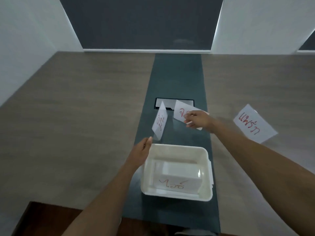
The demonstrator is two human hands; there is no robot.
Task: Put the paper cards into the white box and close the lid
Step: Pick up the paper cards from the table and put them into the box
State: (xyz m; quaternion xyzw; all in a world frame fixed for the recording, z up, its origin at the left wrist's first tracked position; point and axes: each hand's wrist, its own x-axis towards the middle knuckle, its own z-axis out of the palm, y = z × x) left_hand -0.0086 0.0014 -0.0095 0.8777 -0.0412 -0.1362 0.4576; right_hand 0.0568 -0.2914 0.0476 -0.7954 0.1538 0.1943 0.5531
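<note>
Head view: the right hand (pixel 197 119) is seen closed on a paper card (pixel 183 110) with red writing, lifted just beyond the white box (pixel 177 171), while the left hand (pixel 140 153) is held open and empty against the box's left rim, its fingertips just below a second card (pixel 160 122). One card (pixel 180 182) is seen inside the lidless box, and another (pixel 254 123) lies on the tabletop (pixel 76 116) well to the right of the right hand.

Big grey-brown wood-grain table (pixel 76 116) fills most of the view, with a dark teal strip (pixel 177 74) running down its middle from 12 to 6 o'clock. Black-framed cable hatch (pixel 168 103) sits dead centre. White walls (pixel 30 31) at 10 and 2, dark panel (pixel 141 21) at 12.
</note>
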